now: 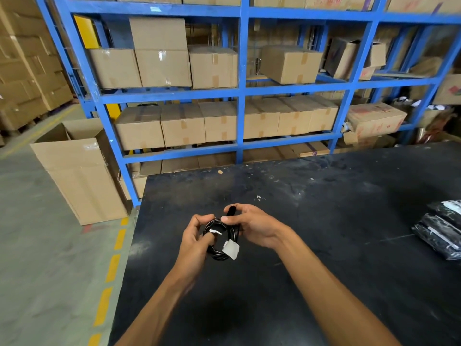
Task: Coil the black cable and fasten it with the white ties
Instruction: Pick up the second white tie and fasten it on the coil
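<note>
A black cable (219,255) is wound into a small coil, held above the black table (324,221) between both hands. My left hand (195,237) grips the coil's left side, with a thin white tie (216,231) by its fingertips. My right hand (252,224) pinches the coil's top, where the black plug end (231,211) sticks up between thumb and finger. A white label tag (231,249) hangs from the coil's lower right. Part of the coil is hidden behind my fingers.
A pile of bagged black cables (441,231) lies at the table's right edge. Blue shelving (240,96) full of cardboard boxes stands behind the table. An open tall carton (79,168) stands on the floor at left, beside a dashed yellow line (112,268).
</note>
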`<state>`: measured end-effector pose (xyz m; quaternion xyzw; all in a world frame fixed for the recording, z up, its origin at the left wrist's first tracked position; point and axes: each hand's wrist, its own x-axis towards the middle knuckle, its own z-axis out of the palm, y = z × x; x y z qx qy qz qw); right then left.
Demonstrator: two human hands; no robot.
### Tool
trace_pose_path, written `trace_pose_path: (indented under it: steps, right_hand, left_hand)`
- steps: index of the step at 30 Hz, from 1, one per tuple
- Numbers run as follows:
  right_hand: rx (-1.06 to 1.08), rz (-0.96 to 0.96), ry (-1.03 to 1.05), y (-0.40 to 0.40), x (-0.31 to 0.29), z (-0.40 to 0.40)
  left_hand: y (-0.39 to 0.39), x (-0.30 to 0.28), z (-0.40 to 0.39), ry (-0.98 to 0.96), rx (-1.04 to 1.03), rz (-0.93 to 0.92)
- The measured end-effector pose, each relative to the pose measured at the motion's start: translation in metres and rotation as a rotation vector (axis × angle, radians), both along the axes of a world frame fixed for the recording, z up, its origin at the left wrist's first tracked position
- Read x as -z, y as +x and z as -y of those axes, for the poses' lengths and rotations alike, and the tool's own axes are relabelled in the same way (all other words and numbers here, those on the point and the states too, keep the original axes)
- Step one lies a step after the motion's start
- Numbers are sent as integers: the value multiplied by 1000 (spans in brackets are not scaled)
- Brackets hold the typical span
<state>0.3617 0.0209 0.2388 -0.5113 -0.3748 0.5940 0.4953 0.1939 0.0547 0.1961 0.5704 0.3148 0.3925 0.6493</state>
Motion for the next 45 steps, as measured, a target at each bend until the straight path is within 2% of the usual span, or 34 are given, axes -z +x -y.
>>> trace_pose_path:
  steps: [4, 11, 22, 26, 29, 36, 45]
  right_hand:
    - [31, -1, 7, 1, 0, -1]
    - [73, 103, 74, 0, 3, -4]
    - [156, 385, 173, -9, 5, 0]
    - [300, 582, 276, -11, 8, 4]
    - [376, 655, 388, -14, 10, 7]
    - [197, 793, 504, -3, 6, 17]
    - [286, 936, 674, -7, 6, 17]
  left_hand:
    - [0, 0, -1, 40, -6, -45]
    - [4, -3, -5, 23, -64, -32]
    - [3, 2, -6, 97, -66, -44]
    - [5, 1, -4, 130, -100, -71]
    - [8, -3, -3, 153, -119, -92]
    - [8, -6, -5, 140, -134, -76]
    - [6, -3, -6, 114, -84, -25]
